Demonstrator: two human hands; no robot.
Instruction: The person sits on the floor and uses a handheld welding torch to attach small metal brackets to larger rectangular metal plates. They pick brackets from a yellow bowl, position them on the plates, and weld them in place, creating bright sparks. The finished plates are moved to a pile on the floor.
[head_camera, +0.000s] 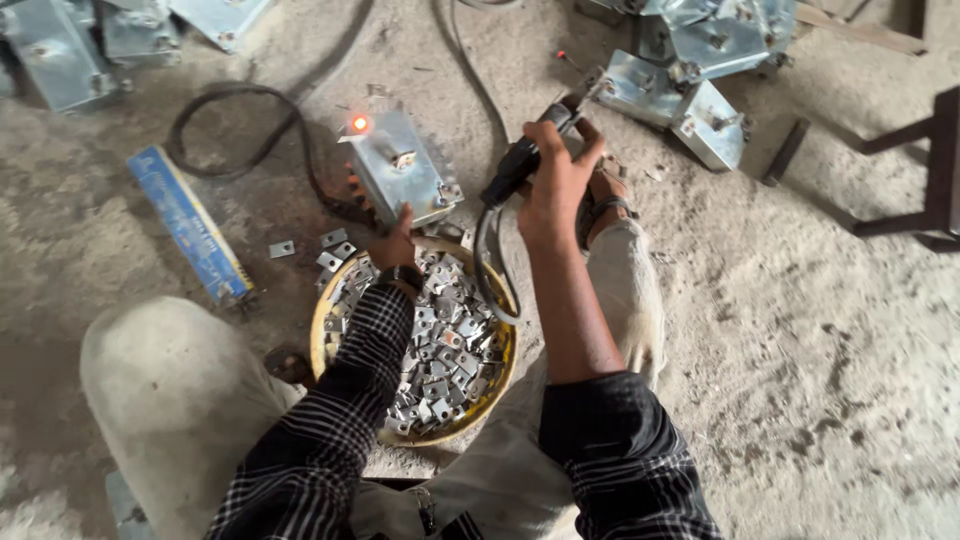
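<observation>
Metal box (400, 170) glowing, left hand (395, 245) half hidden

Sitting on the dirt floor (820, 330) with a round basin (325, 340) of small metal tabs (445, 350) right between the knees, and a metal box (400, 170) standing just beyond its far rim with the left hand (395, 245) resting against the near edge. Holding a welding electrode holder (530, 150) in the right hand (555, 185) just right of that box, cable (487, 260) looping down over the basin's right rim. Lying off to the left: a long flat packet (190, 225), with more metal boxes (690, 70) piling up far right and far left.
</observation>
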